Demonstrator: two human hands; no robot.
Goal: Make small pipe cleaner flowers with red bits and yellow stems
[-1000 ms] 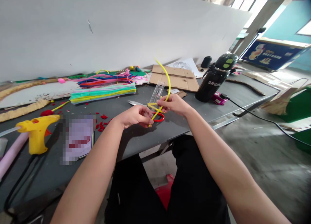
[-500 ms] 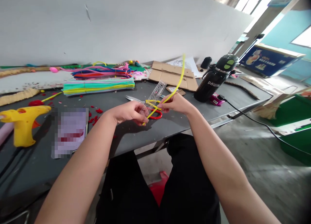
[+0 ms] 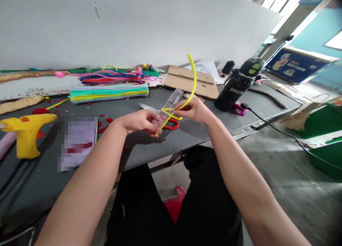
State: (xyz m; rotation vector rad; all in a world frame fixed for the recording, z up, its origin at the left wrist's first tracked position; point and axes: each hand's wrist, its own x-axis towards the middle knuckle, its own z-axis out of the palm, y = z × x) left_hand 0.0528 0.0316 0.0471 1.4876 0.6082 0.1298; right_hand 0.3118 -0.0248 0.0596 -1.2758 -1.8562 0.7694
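My left hand (image 3: 145,122) is closed around the lower end of a clear plastic ruler (image 3: 175,95), and the lower end of a yellow pipe cleaner (image 3: 194,78) lies along the ruler at its fingertips. Higher up, the fingers of my right hand (image 3: 191,109) pinch the same pipe cleaner. Its free end curves upward above that hand. Just beyond and below the ruler, scissors (image 3: 171,126) with red handles lie on the table, their blades pointing left. A yellow curved piece shows by the handles; I cannot tell what it belongs to.
Bundles of coloured pipe cleaners (image 3: 109,92) lie at the back left. A yellow glue gun (image 3: 28,135) and a blurred flat purple item (image 3: 78,142) are at the left, near red scraps. Cardboard (image 3: 191,82) lies behind my hands. A black bottle (image 3: 236,87) stands right.
The free end of the pipe cleaner has swung left and now bends more strongly. Both hands keep their hold and have hardly moved.
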